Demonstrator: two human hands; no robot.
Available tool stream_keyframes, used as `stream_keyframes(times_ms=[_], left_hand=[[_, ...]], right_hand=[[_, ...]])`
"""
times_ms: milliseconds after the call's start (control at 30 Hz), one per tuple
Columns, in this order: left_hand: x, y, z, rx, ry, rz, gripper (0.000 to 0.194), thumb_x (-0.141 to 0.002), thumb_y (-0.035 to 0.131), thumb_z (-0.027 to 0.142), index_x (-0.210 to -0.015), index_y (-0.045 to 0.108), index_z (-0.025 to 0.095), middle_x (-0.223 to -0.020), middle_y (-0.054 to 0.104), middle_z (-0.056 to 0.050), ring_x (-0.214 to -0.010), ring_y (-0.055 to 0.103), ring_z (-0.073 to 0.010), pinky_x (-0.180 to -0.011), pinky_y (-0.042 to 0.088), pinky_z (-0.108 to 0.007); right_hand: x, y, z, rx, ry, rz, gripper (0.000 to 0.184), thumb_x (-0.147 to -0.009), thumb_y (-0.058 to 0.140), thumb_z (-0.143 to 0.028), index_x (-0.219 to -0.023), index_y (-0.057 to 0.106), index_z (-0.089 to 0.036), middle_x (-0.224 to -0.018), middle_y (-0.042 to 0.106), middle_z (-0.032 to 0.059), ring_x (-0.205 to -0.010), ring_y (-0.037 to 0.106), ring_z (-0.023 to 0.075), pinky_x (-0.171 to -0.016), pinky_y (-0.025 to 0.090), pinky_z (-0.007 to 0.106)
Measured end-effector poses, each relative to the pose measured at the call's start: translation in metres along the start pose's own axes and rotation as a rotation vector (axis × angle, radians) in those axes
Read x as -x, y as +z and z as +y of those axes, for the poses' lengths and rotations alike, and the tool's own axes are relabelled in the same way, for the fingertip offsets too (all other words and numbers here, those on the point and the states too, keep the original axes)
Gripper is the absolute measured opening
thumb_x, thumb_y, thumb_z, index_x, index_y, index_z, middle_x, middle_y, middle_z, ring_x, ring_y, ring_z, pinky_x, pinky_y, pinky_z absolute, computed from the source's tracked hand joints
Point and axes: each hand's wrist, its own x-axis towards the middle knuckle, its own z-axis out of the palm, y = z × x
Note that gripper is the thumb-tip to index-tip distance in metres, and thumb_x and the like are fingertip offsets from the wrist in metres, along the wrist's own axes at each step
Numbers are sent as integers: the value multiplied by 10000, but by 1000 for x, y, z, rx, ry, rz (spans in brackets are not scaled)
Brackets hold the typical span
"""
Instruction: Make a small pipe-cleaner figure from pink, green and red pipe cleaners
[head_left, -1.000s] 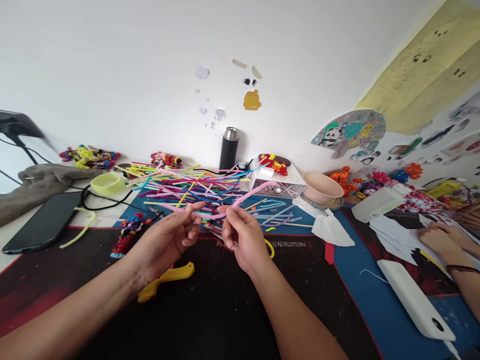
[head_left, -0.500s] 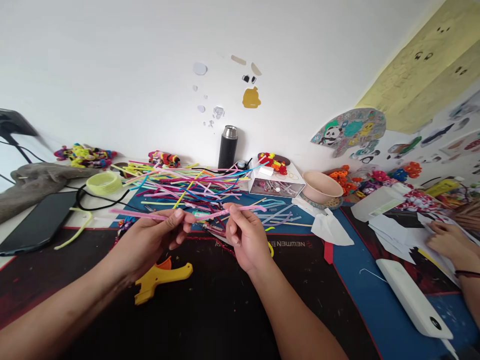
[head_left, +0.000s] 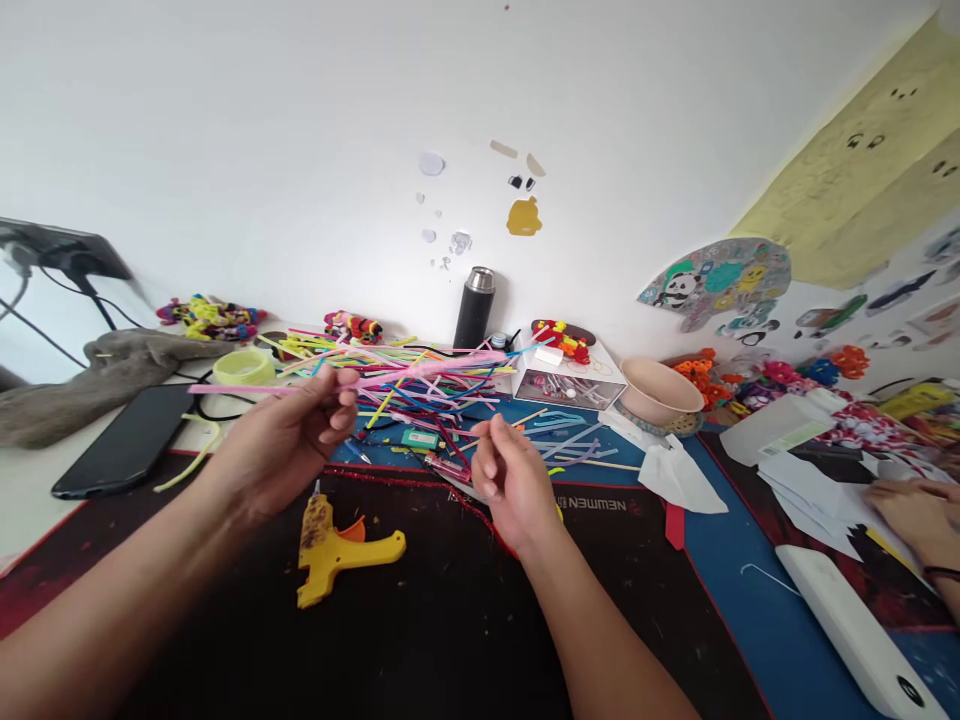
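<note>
My left hand [head_left: 300, 435] pinches a pink pipe cleaner [head_left: 397, 376] between thumb and fingers. One end sticks out to the left; the longer, thicker-looking part reaches right, over the pile of coloured pipe cleaners [head_left: 382, 405]. Loosely curled, my right hand [head_left: 514, 480] is apart from the pink one and shows nothing in its fingers. Behind its wrist runs a dark red tinsel strand [head_left: 420, 485] across the mat. A yellow glue gun [head_left: 334, 550] lies below my left hand, its nozzle pointing up the picture.
A black phone [head_left: 124, 440] and a green tape roll [head_left: 244, 368] lie left. At the back stand a black flask [head_left: 475, 308], a white box [head_left: 570, 385] and a pink bowl [head_left: 660, 390]. Right are crumpled tissue [head_left: 682, 480], a white device [head_left: 847, 630] and another person's hands [head_left: 911, 515].
My right hand has let go of the pink pipe cleaner and sits lower. My left hand has raised it up and away. The view has shifted slightly, and the glue gun shows fully.
</note>
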Motion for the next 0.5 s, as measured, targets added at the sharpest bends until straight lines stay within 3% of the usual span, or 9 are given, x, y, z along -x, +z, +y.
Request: stream_keyframes(times_ms=[67, 133, 267, 400, 500], left_hand=[[-4, -1, -12, -84, -6, -82, 198, -918, 812, 261, -771, 747, 146, -635, 617, -15, -507, 499, -91, -417, 408, -151], [-7, -3, -25, -188, -5, -176, 261, -809, 919, 374, -769, 777, 159, -644, 643, -27, -519, 511, -114, -407, 386, -186], [-9, -7, -50, -368, -38, -320, 442, -728, 954, 576, -763, 805, 161, -684, 687, -49, -554, 543, -128, -453, 402, -214], [-9, -16, -63, -417, -75, -405, 398, -824, 904, 549, -842, 833, 158, -737, 704, -48, -605, 569, -119, -526, 449, -207], [-13, -26, -57, -346, -92, -366, 383, -765, 969, 469, -950, 864, 151, -740, 707, -47, -611, 580, -117, -518, 452, -200]], right_hand=[[4, 5, 4, 95, 27, -67, 430, -890, 825, -569, -1021, 755, -165, -585, 500, -76, -414, 387, 64, -417, 187, 226], [7, 8, 4, 157, 37, -114, 487, -869, 837, -591, -1102, 776, -167, -606, 547, -62, -412, 425, 69, -408, 185, 220], [9, 10, 1, 179, -5, -110, 503, -851, 856, -588, -1153, 778, -193, -602, 581, -59, -406, 449, 77, -388, 198, 216], [8, 11, 0, 185, -18, -34, 470, -815, 868, -613, -943, 769, -172, -532, 536, -65, -391, 425, 77, -379, 219, 219], [8, 14, -1, 194, -5, -8, 492, -783, 877, -635, -868, 746, -169, -507, 521, -68, -376, 408, 74, -374, 214, 219]])
